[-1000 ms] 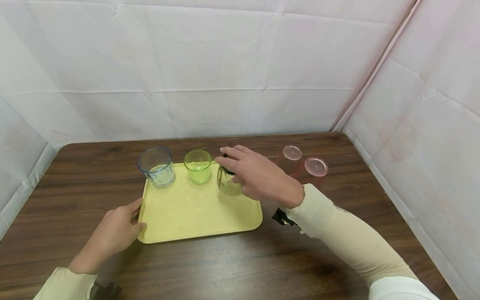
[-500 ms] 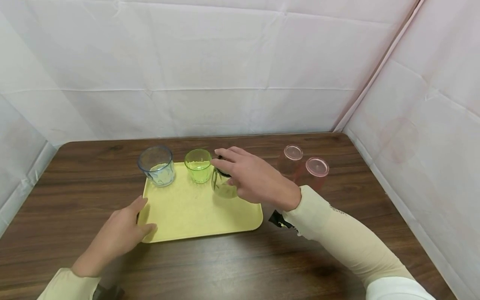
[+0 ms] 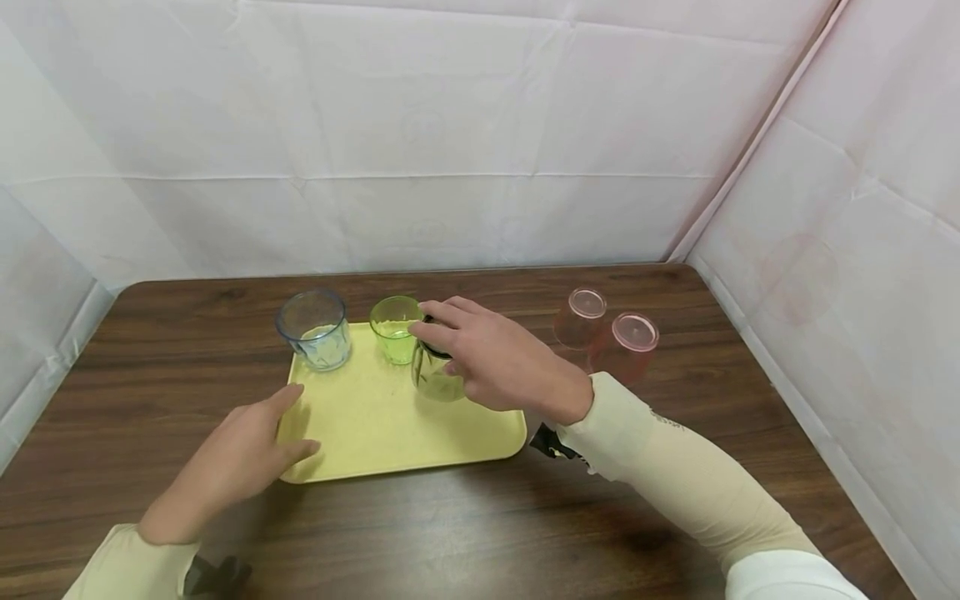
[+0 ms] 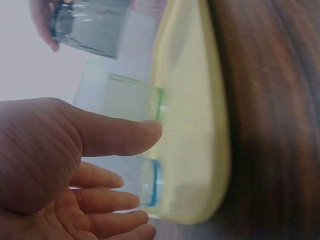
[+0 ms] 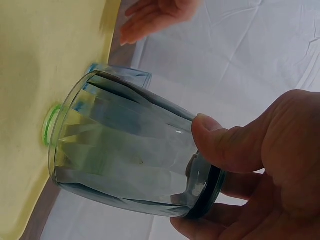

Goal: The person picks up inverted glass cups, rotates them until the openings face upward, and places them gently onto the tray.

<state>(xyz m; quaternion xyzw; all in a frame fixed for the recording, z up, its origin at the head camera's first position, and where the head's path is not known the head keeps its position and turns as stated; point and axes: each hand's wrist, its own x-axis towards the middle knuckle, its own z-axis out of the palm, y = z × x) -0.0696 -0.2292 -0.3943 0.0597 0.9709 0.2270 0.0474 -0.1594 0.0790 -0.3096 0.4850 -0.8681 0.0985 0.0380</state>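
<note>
A smoky grey clear tumbler (image 5: 125, 150) hangs upside down, its wide rim toward the yellow tray (image 3: 360, 442); I cannot tell whether it touches. My right hand (image 3: 502, 354) pinches its dark base end between thumb and fingers. On the tray's back edge stand a green tumbler (image 3: 393, 329) and, at the back left corner, a blue tumbler (image 3: 318, 337), both mouth up. At the tray's left edge is my left hand (image 3: 240, 454), thumb and fingers spread and relaxed, holding nothing. In the left wrist view its thumb (image 4: 120, 136) covers part of the tray and green tumbler.
Two pink tumblers (image 3: 581, 321) stand upside down on the brown wooden table (image 3: 450, 542), to the right of the tray and beyond my right forearm. White sheeting (image 3: 420, 150) closes off the back and both sides.
My right hand has moved left with the grey tumbler, closer to the green one. My left hand has let go of the tray's edge and its fingers have spread.
</note>
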